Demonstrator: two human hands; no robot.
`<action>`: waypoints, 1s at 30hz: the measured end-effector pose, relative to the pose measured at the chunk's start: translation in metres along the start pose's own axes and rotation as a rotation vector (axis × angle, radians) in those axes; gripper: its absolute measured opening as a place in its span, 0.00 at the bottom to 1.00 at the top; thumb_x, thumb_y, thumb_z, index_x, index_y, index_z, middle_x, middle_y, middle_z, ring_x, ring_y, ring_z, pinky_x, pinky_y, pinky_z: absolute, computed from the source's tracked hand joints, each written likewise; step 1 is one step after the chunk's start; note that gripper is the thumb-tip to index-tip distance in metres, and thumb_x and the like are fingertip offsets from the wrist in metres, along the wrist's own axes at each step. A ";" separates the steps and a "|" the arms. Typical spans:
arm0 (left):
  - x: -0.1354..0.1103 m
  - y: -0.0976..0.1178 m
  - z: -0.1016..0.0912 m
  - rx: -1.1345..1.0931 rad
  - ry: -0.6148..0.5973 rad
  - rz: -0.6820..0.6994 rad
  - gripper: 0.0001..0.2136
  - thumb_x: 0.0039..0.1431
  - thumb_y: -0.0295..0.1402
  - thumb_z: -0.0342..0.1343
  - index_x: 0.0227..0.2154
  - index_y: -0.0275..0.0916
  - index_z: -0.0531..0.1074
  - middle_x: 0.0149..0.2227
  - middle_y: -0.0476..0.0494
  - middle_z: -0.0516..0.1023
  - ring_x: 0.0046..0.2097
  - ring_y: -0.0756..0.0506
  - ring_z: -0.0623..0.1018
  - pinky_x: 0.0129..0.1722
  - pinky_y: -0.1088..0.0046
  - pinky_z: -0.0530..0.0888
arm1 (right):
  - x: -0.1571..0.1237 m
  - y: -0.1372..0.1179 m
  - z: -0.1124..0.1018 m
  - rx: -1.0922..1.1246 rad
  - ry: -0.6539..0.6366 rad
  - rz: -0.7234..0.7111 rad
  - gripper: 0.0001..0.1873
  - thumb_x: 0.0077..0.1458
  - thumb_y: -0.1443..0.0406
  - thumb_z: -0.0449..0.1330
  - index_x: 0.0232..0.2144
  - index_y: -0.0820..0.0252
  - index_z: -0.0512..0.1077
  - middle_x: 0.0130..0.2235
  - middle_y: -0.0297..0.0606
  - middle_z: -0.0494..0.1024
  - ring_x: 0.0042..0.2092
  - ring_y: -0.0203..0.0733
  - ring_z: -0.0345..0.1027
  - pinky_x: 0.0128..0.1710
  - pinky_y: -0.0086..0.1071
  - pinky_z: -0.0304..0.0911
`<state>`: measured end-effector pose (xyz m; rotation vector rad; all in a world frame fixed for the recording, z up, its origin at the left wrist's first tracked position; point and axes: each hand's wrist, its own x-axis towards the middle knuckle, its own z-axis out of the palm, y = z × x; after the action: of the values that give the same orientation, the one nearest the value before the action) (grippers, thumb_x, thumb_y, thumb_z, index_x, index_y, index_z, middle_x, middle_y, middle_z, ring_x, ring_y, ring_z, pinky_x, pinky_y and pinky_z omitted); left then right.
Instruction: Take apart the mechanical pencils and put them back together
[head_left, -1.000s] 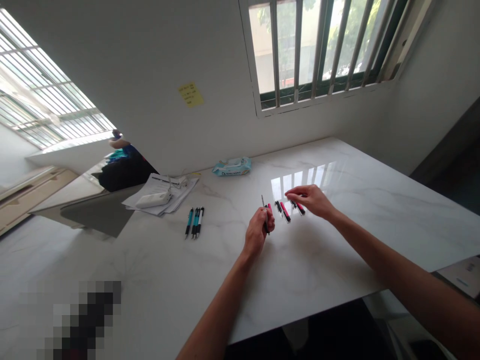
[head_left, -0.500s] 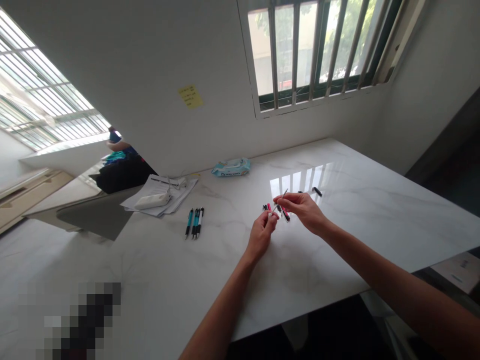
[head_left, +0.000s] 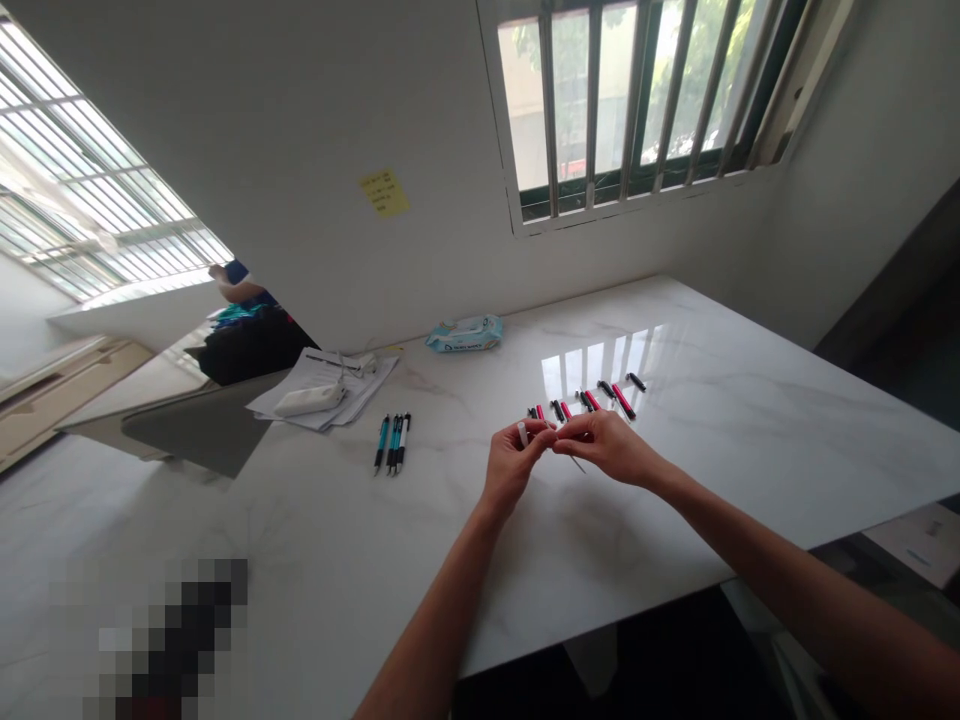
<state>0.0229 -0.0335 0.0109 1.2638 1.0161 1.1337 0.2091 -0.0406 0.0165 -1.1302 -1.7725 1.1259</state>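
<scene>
Over the table, my two hands meet fingertip to fingertip. My left hand (head_left: 508, 470) is closed around a short white pen barrel (head_left: 523, 433), whose end sticks up by the thumb. My right hand (head_left: 607, 446) pinches a thin pen refill (head_left: 578, 464); one end slants down below the fingers and the rest is largely hidden. Just beyond the hands lies a row of black pen parts (head_left: 636, 382) and red pen parts (head_left: 623, 401), several in all. To the left, several pens (head_left: 382, 446) with blue or white barrels lie side by side.
A blue pack of wipes (head_left: 465, 334) lies against the wall. Papers (head_left: 341, 400) with a white device (head_left: 310, 399) on top are at the back left, near a grey partition (head_left: 195, 420). Another person's arm (head_left: 240, 290) and dark cloth show beyond.
My right hand has moved down and closer to me. The refill pointed upward before and now slants down to the right. More of the pen parts behind the hands show.
</scene>
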 end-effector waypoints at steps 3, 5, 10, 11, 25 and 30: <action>0.001 -0.002 -0.001 0.007 0.000 0.008 0.16 0.48 0.44 0.73 0.30 0.35 0.82 0.26 0.47 0.75 0.28 0.51 0.68 0.29 0.73 0.64 | -0.004 0.003 -0.001 -0.053 -0.024 -0.002 0.15 0.59 0.52 0.66 0.33 0.55 0.85 0.27 0.35 0.79 0.28 0.39 0.67 0.26 0.33 0.58; 0.003 -0.005 -0.004 -0.001 0.039 0.013 0.16 0.50 0.44 0.72 0.31 0.35 0.81 0.26 0.48 0.75 0.27 0.52 0.66 0.29 0.74 0.63 | -0.007 0.007 -0.003 -0.081 -0.027 0.002 0.13 0.58 0.53 0.67 0.35 0.55 0.85 0.30 0.37 0.82 0.31 0.41 0.71 0.29 0.33 0.62; 0.010 -0.012 -0.011 -0.031 0.108 -0.004 0.17 0.52 0.46 0.71 0.34 0.36 0.81 0.23 0.51 0.69 0.25 0.53 0.62 0.26 0.74 0.59 | -0.011 0.020 -0.039 -0.149 0.006 0.055 0.18 0.56 0.54 0.69 0.45 0.55 0.80 0.32 0.36 0.83 0.33 0.42 0.76 0.33 0.35 0.69; 0.011 -0.013 -0.011 -0.027 0.103 -0.008 0.17 0.52 0.46 0.71 0.34 0.35 0.81 0.24 0.51 0.69 0.25 0.53 0.62 0.26 0.74 0.58 | -0.011 0.025 -0.053 -0.177 0.078 0.069 0.18 0.56 0.53 0.69 0.45 0.56 0.79 0.34 0.37 0.84 0.34 0.43 0.77 0.34 0.35 0.70; 0.008 -0.012 -0.007 0.099 0.061 -0.012 0.16 0.53 0.46 0.69 0.34 0.36 0.81 0.25 0.48 0.73 0.28 0.51 0.67 0.29 0.74 0.63 | -0.002 0.109 -0.154 -0.792 0.442 0.402 0.14 0.58 0.59 0.65 0.44 0.59 0.81 0.38 0.42 0.86 0.37 0.48 0.79 0.37 0.36 0.68; 0.007 -0.012 -0.006 0.101 0.069 -0.016 0.16 0.52 0.46 0.70 0.33 0.37 0.82 0.25 0.49 0.73 0.28 0.50 0.68 0.30 0.73 0.64 | -0.011 0.113 -0.147 -0.797 0.412 0.394 0.15 0.56 0.64 0.65 0.46 0.57 0.81 0.39 0.39 0.86 0.37 0.46 0.79 0.36 0.34 0.67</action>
<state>0.0186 -0.0248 -0.0007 1.3016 1.1450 1.1323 0.3769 0.0157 -0.0401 -2.0774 -1.7247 0.2933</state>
